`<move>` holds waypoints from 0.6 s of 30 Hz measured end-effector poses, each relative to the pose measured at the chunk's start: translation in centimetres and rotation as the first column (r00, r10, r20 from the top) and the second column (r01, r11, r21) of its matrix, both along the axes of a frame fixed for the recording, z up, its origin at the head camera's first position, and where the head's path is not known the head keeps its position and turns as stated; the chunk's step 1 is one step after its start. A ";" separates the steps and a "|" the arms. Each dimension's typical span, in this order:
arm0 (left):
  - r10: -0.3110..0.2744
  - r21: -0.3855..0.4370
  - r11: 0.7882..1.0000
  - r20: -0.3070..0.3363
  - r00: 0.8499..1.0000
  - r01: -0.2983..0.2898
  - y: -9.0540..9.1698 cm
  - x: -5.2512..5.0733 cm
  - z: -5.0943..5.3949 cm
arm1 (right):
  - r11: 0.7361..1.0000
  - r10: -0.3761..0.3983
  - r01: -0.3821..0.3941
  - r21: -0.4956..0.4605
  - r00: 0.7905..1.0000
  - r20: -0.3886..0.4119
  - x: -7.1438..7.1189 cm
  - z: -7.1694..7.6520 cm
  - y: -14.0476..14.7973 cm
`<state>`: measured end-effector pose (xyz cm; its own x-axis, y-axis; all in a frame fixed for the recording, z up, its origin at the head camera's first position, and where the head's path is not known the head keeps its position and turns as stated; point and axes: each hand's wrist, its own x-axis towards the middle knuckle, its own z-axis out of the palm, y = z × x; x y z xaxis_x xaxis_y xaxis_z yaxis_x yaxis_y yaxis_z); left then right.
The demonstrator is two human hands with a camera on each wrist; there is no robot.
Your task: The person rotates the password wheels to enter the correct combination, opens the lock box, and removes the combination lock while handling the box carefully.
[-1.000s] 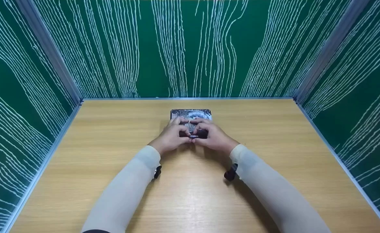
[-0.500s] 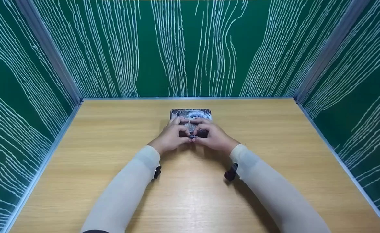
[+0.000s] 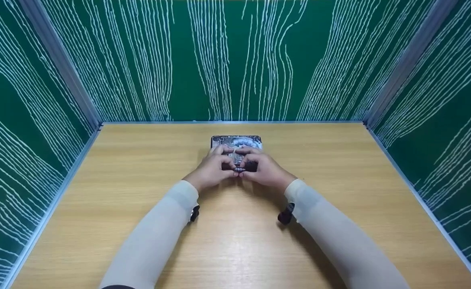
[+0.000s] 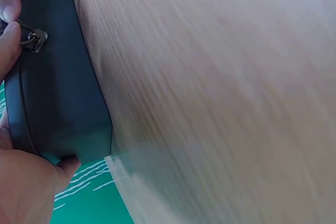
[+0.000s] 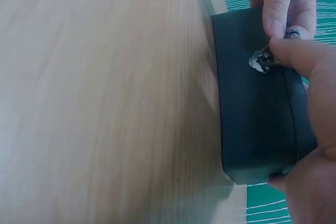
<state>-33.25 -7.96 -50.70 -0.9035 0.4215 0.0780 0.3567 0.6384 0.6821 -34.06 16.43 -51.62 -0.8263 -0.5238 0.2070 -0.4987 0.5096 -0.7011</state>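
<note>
A small dark box with a patterned lid sits at the back middle of the table. Its plain black front carries a metal latch plate with a ring through it. From that latch hangs a small combination lock, whose number rings show in the right wrist view. My left hand pinches the lock's left end between thumb and index finger. My right hand pinches the right end likewise. Other fingers of both hands rest on the lid and the box's ends. Fingertips hide much of the lock.
The wooden table stretches in front of the box and to both sides. Green walls with white wavy lines stand behind and at the sides, joined by grey corner posts. A dark wrist device hangs below the right sleeve.
Hands and box stay in almost the same place. The fingers at the lock shift only very slightly.
</note>
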 end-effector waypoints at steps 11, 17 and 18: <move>-0.007 -0.012 1.000 -0.043 0.999 0.006 0.2 0.0 0.1 | 1.000 0.009 -0.009 -0.015 0.999 -0.031 -0.1 0.1 0.0; -0.001 -0.014 1.000 -0.034 0.999 0.000 0.2 0.0 0.0 | 1.000 0.010 -0.010 0.000 0.999 -0.035 -0.2 0.1 0.1; 0.001 -0.013 1.000 -0.030 1.000 -0.002 0.2 0.0 0.0 | 1.000 0.008 -0.008 0.001 0.999 -0.035 -0.1 0.1 0.1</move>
